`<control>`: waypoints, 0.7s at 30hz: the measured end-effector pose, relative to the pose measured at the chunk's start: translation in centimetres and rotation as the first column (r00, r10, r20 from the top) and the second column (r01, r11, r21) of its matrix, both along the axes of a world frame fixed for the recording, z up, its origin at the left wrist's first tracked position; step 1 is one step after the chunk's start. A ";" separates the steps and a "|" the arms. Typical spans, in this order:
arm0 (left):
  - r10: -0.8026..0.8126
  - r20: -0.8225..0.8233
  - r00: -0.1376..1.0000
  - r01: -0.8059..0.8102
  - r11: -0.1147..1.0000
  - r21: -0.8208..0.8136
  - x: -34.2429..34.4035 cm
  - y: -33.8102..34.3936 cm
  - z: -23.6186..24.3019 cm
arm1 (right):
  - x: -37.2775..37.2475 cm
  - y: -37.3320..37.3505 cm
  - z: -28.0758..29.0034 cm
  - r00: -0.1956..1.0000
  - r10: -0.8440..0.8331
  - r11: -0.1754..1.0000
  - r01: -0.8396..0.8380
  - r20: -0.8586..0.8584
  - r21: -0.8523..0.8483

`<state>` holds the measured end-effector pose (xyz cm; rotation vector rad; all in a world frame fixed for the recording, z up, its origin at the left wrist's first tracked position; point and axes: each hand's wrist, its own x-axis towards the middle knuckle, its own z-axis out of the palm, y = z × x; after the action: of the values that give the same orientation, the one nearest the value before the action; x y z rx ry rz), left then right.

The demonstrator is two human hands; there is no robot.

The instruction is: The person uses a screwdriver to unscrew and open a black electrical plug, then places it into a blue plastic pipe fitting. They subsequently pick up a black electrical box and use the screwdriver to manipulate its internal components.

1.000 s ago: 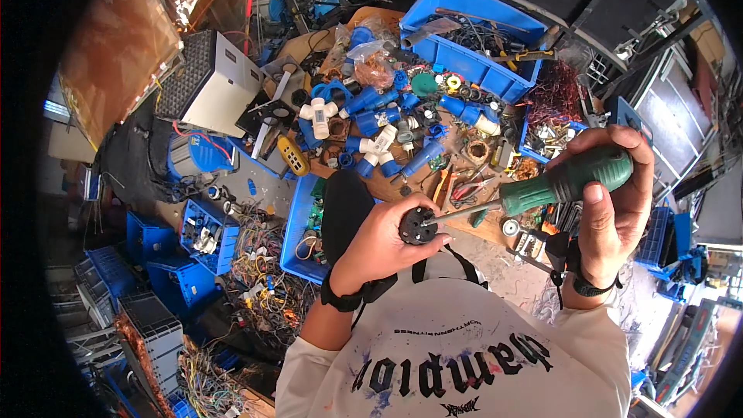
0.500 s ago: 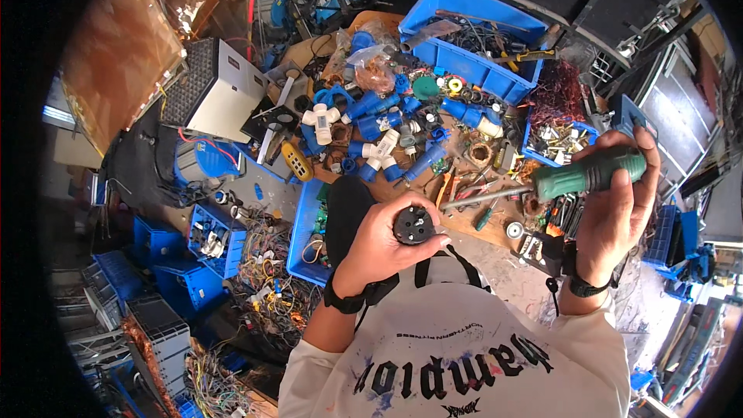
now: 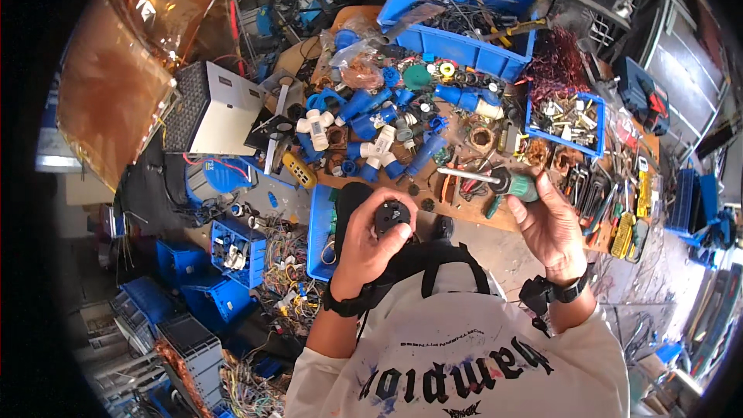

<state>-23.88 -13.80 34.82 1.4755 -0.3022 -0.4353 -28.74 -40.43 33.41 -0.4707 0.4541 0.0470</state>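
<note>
My left hand is closed around a black round plug. Its flat end with dark holes faces up, and my thumb rests across it. To the right, my right hand grips a screwdriver by its green and black handle, between thumb and fingers. The metal shaft points left, above and apart from the plug. Behind both hands the workbench bears a pile of blue and white connectors, along with several hand tools.
A large blue bin of black cables stands at the back. Right of the pile is a small blue tray of metal pieces. A yellow control box lies left. Beside my left arm are a blue crate and tangled wires.
My right hand has come down and left with the screwdriver, and its grip on the handle has shifted. My left hand has moved slightly left, its thumb now over the plug's end.
</note>
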 end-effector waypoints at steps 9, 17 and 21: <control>0.062 -0.126 0.990 -0.051 0.994 0.093 1.3 -1.1 -3.5 | -1.6 -0.3 -4.0 0.981 0.032 0.987 -0.002 -0.189 0.158; 0.054 -0.185 0.981 -0.028 0.989 0.142 2.3 -1.4 -5.5 | -1.9 0.9 -7.3 0.946 0.065 0.977 0.004 -0.317 0.214; 0.044 -0.181 0.983 -0.017 0.989 0.148 2.5 -1.6 -6.6 | -2.1 1.3 -8.2 0.950 0.115 0.968 -0.042 -0.289 0.249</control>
<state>-21.37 -15.35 28.22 1.5672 -0.1023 -0.5749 -30.83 -39.10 25.25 -0.2416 0.7202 0.2522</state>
